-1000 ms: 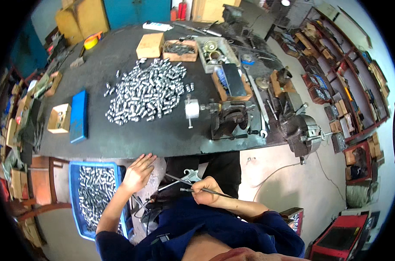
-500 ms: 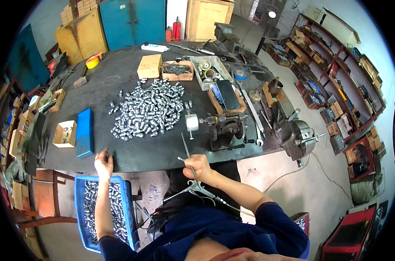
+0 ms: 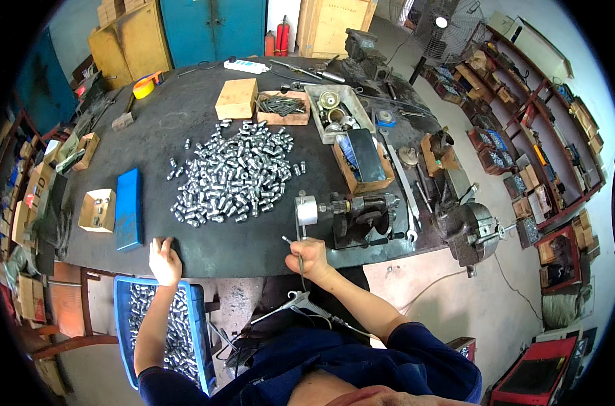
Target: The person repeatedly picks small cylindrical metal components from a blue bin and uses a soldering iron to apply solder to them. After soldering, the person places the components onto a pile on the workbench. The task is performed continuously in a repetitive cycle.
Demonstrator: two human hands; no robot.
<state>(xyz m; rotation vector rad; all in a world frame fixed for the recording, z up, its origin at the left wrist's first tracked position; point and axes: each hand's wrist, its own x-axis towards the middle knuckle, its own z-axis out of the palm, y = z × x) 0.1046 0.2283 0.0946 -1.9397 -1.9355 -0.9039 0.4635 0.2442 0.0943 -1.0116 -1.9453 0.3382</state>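
Note:
My right hand (image 3: 309, 259) is closed at the near table edge around a slim grey metal strip (image 3: 299, 222), which looks like a file. A small silvery metal piece (image 3: 286, 239) pokes out on the fist's left side. The strip's upper end reaches up beside the round silvery head (image 3: 307, 210) of a small bench device. At the table edge, below the long blue box (image 3: 128, 210), my left hand (image 3: 164, 260) has its fingers loosely bent and apart, with nothing visible in them. Between and beyond the hands lies a pile of shiny metal fittings (image 3: 233, 169).
A blue crate (image 3: 121, 325) of fittings stands below my left forearm. An air blow gun (image 3: 301, 302) lies over my lap. On the table are a small open box (image 3: 87, 227), a grey tray (image 3: 314, 115), a wrench (image 3: 405, 186) and a vise (image 3: 466, 230).
My left hand has turned and settled lower at the table edge. My right hand has tilted the metal strip more upright, toward the device's round head. The whole view has shifted slightly.

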